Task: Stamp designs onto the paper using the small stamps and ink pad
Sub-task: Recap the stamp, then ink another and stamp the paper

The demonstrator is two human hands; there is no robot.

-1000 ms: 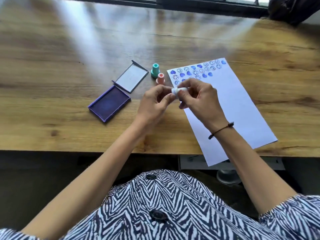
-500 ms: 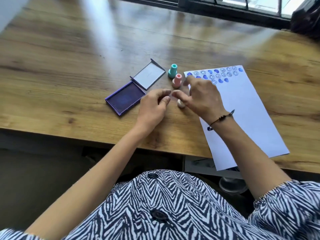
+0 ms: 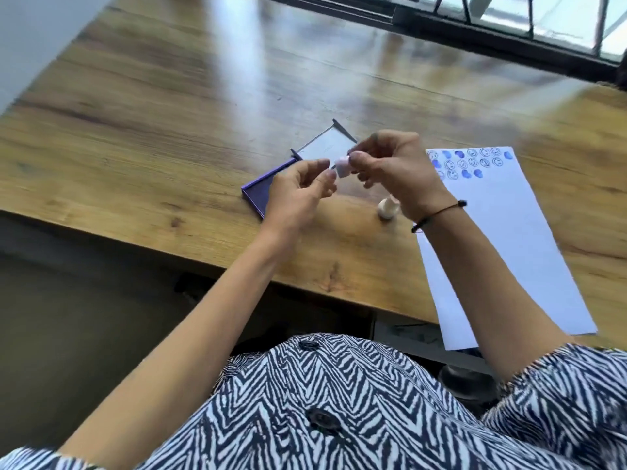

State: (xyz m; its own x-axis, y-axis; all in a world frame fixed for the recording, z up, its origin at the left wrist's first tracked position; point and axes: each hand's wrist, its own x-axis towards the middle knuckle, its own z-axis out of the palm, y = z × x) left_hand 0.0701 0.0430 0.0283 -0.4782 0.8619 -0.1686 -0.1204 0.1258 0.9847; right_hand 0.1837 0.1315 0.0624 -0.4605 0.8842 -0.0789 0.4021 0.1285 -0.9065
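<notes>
Right hand is raised above the surface, its thumb and fingers pinched together on a small pale pink stamp. Left hand hovers just beside it, fingers loosely curled and apart, fingertips near the stamp; whether they touch it is unclear. Below the right hand's wrist a small white stamp piece stands on the surface. Partly hidden beneath the left hand lies the purple ink pad, its open lid beyond. To the right of the right hand lies the paper, blue prints across its far end.
</notes>
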